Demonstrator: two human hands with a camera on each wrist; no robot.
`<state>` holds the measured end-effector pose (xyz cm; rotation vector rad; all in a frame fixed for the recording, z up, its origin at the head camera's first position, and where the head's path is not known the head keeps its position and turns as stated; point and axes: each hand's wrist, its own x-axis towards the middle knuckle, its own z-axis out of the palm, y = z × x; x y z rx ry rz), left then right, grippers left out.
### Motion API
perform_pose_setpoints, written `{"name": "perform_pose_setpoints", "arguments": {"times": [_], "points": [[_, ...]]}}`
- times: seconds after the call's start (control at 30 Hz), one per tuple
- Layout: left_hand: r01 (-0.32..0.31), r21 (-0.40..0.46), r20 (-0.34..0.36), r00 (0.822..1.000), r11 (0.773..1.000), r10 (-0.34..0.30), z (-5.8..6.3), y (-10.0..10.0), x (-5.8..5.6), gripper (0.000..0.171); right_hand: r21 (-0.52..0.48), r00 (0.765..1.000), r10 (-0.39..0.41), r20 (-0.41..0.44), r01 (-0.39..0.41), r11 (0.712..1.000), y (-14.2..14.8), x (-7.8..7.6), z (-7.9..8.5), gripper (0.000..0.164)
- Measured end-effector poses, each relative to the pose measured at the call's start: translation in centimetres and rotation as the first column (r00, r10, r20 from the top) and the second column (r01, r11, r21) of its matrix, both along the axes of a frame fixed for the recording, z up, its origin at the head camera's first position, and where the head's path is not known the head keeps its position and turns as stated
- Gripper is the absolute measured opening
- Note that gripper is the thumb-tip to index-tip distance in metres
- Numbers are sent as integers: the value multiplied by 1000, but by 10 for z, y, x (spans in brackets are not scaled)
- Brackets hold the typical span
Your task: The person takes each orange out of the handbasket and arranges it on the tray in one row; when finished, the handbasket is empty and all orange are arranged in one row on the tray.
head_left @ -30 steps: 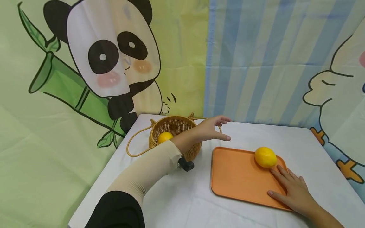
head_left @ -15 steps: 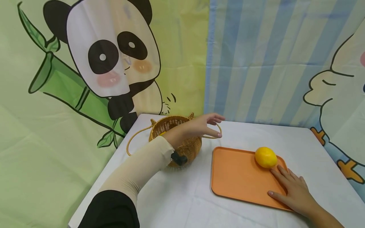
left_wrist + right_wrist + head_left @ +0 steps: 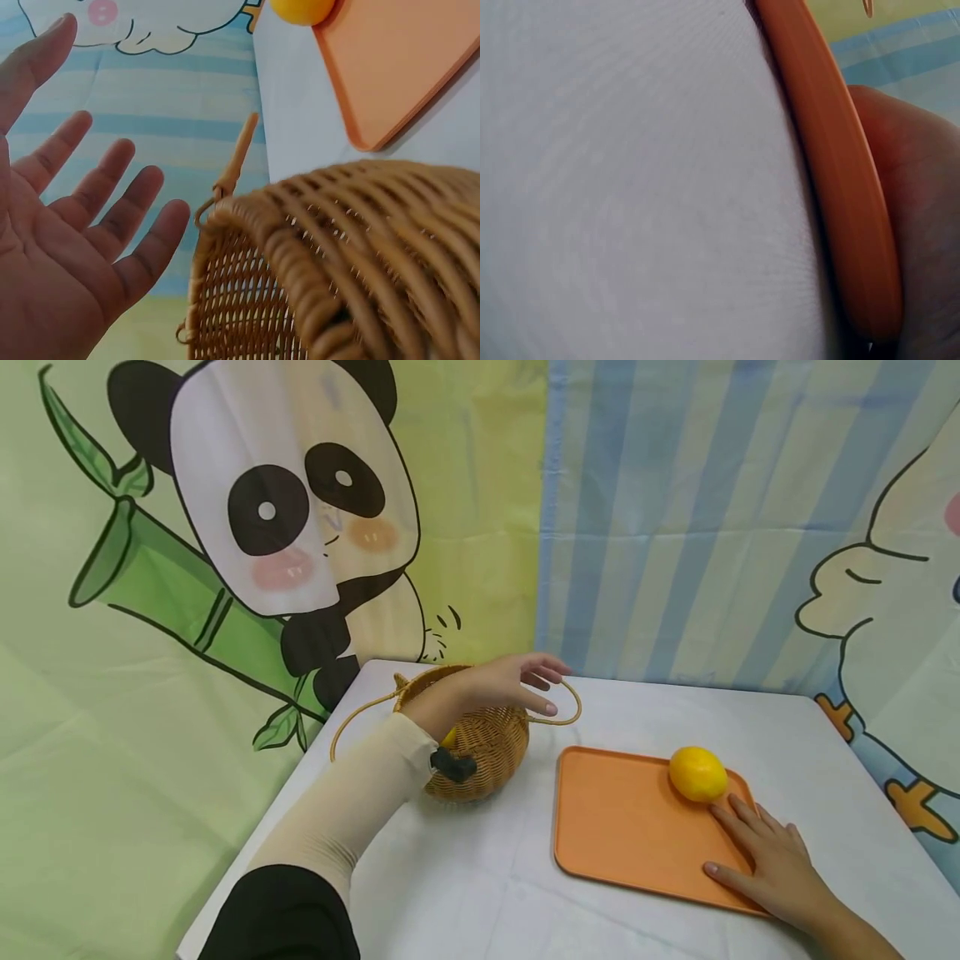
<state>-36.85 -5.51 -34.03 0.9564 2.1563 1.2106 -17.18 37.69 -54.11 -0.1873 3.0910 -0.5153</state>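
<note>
My left hand (image 3: 512, 683) hovers over the wicker basket (image 3: 487, 747), its fingers loosely extended. In the left wrist view nothing lies in the palm (image 3: 52, 270), and the basket's woven rim (image 3: 289, 262) is beside it. A bit of a yellow fruit (image 3: 449, 739) shows in the basket past my forearm; the rest is hidden. On the right, my right hand (image 3: 776, 868) rests with spread fingers on the right side of the orange tray (image 3: 630, 827). A lemon (image 3: 698, 774) sits at that tray's far right corner, just beyond the fingertips.
A white-covered table (image 3: 465, 877) carries everything. The basket's thin loop handles (image 3: 573, 702) stick out to both sides. Behind the table hang a panda-print cloth (image 3: 480, 527) and a blue striped cloth (image 3: 675, 527).
My left hand has drawn back leftward from beyond the basket's right side to over the basket, its forearm now covering most of the fruit inside. The right hand, tray and lemon have stayed put.
</note>
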Motion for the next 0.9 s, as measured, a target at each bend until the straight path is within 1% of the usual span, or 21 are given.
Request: {"name": "perform_pose_setpoints", "arguments": {"times": [0.13, 0.3, 0.43, 0.6, 0.73, 0.87, 0.9], "points": [[-1, -10, 21, 1000, 1000, 1, 2, -13, -9, 67, 0, 1000, 2, -3, -2, 1000, 0, 0, 0, 101], [-43, -22, 15, 999, 999, 43, 4, -32, -20, 58, 6, 1000, 0, -5, 0, 1000, 0, 0, 0, 101], [-67, -36, 9, 998, 997, 68, 2, -43, -30, 54, 4, 1000, 1, -4, -1, 1000, 0, 0, -1, 101], [-65, -42, 16, 998, 997, 65, -2, -53, -38, 51, 1, 1000, 1, -14, -1, 1000, 2, 1, -3, 100], [-66, -91, 38, 997, 994, 69, -6, -61, -42, 47, -4, 1000, -1, -9, 1, 1000, 3, 0, -4, 102], [-57, -168, 73, 995, 984, 70, -9, -68, -45, 47, -2, 1000, -2, -7, 2, 1000, 3, 0, -6, 104], [-47, -189, 70, 996, 981, 62, -10, -68, -46, 48, -1, 1000, -4, -7, 4, 1000, 3, 0, -6, 104]]}}
